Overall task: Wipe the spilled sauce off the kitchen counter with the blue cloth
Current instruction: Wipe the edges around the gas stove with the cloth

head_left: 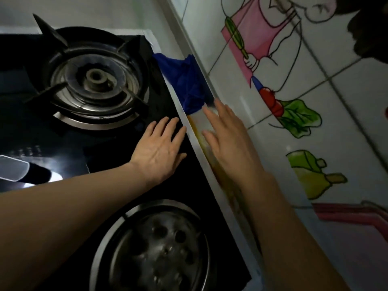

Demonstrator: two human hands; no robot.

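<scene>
A crumpled blue cloth (185, 80) lies on the narrow white counter strip (210, 120) between the black stove and the tiled wall. An orange-yellow streak of sauce (196, 133) runs along that strip below the cloth, partly hidden under my right hand. My right hand (228, 139) hovers over the strip with fingers spread, its fingertips just short of the cloth's near edge. My left hand (161, 148) lies flat and open on the black glass of the stove, beside the strip. Neither hand holds anything.
The black glass stove (117, 156) has a bare burner with pan supports (94, 78) at the far side and a perforated steel lid or pan (159, 248) on the near burner. A tiled wall with cartoon stickers (294, 114) rises at the right. A pale handle (14, 168) pokes in from the left.
</scene>
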